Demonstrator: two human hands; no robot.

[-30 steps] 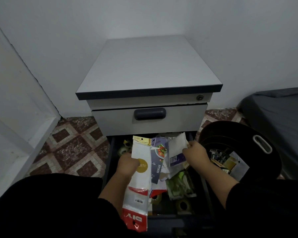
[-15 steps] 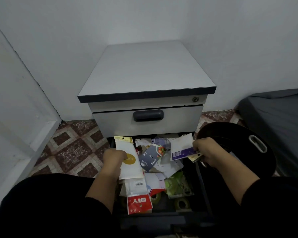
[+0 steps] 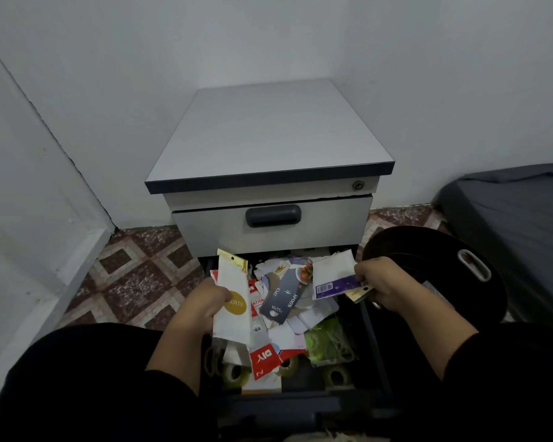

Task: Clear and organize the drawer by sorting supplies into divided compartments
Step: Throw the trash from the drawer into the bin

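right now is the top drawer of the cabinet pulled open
No, the top drawer sits flush and closed; only the lower drawer full of packets is pulled out.

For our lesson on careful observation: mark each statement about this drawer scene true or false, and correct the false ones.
1. The left hand holds a white packet with a gold circle. True.
2. The upper drawer is pulled open. False: it is closed; the lower drawer is open.
3. The right hand holds a white packet with a purple barcode strip. True.
4. The black bin stands on the cabinet top. False: it stands right of the drawer.
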